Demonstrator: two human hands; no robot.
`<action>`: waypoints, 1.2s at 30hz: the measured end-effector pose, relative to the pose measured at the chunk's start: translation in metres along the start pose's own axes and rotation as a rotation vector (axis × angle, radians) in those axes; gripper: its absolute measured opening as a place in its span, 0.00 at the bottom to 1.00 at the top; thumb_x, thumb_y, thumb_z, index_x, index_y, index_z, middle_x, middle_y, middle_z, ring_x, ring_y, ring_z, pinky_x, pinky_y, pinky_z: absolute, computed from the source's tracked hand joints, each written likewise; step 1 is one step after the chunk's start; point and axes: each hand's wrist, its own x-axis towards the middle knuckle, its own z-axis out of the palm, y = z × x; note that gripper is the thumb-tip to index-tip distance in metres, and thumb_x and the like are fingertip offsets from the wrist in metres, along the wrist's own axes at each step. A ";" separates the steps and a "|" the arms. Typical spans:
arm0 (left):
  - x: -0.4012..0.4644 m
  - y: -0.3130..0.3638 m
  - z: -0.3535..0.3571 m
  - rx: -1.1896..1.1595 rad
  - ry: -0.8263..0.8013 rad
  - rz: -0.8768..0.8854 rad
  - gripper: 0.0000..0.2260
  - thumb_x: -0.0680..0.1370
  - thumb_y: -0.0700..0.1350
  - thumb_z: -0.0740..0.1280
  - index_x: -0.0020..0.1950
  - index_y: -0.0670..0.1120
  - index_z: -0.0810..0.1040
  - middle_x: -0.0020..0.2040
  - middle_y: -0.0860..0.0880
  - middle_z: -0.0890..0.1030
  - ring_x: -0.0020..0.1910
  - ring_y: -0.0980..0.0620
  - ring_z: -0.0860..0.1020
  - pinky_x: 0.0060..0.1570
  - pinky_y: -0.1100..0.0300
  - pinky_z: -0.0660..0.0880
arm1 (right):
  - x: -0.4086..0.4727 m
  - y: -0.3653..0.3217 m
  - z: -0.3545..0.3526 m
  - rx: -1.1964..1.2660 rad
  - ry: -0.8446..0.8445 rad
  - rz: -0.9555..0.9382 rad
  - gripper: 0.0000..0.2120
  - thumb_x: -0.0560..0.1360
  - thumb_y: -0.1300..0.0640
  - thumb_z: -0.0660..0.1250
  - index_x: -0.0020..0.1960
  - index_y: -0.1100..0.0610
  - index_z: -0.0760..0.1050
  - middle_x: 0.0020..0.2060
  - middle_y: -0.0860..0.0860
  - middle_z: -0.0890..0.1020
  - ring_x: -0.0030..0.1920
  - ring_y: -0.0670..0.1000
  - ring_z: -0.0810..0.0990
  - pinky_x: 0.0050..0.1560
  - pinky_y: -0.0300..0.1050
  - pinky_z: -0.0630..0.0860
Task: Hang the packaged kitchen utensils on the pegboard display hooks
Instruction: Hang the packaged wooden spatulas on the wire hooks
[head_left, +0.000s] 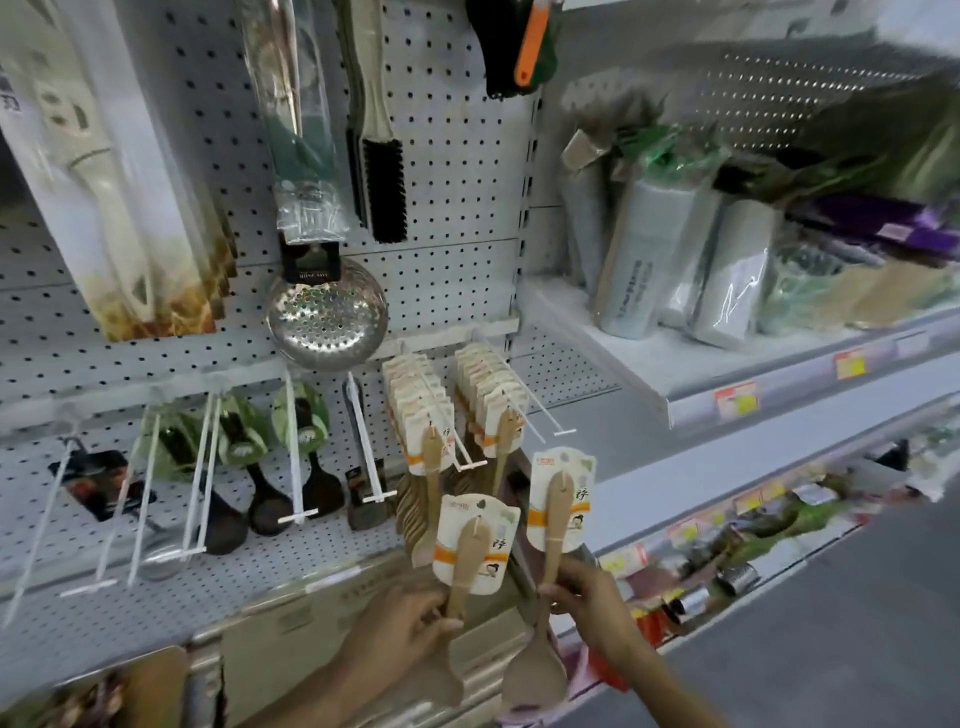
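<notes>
Both hands were low in front of the pegboard (457, 156), each grasping one carded wooden spoon. The left hand (410, 623) had fingers curled round the handle of the left spoon (467, 561), its card upright below the hooks. The right hand (592, 597) pinched the handle of the right spoon (556, 525), card held a bit higher, bowl hanging down beneath the fingers. Neither card was on a peg. Just above, two hooks (519, 395) already carried rows of the same hung spoons (421, 410). A metal skimmer (327, 317) hung upper left of them.
</notes>
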 end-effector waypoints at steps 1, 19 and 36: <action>0.003 -0.003 0.000 0.001 -0.009 -0.009 0.07 0.73 0.55 0.71 0.43 0.52 0.81 0.42 0.59 0.81 0.43 0.62 0.79 0.44 0.59 0.78 | 0.005 -0.001 0.000 0.000 -0.009 0.006 0.06 0.74 0.60 0.70 0.40 0.59 0.75 0.32 0.50 0.79 0.36 0.51 0.80 0.44 0.60 0.80; 0.021 -0.033 0.009 0.074 0.020 -0.088 0.16 0.72 0.65 0.64 0.43 0.54 0.80 0.44 0.61 0.81 0.47 0.63 0.77 0.49 0.59 0.76 | 0.068 0.028 -0.006 -0.093 -0.117 0.033 0.11 0.71 0.45 0.71 0.39 0.52 0.78 0.36 0.54 0.83 0.40 0.58 0.82 0.45 0.60 0.81; 0.023 0.010 0.046 0.071 0.132 -0.307 0.13 0.75 0.63 0.65 0.43 0.55 0.76 0.41 0.66 0.74 0.48 0.59 0.76 0.49 0.66 0.71 | 0.135 0.021 -0.027 -0.128 -0.320 -0.052 0.04 0.77 0.59 0.67 0.45 0.56 0.80 0.40 0.53 0.83 0.40 0.51 0.80 0.39 0.34 0.75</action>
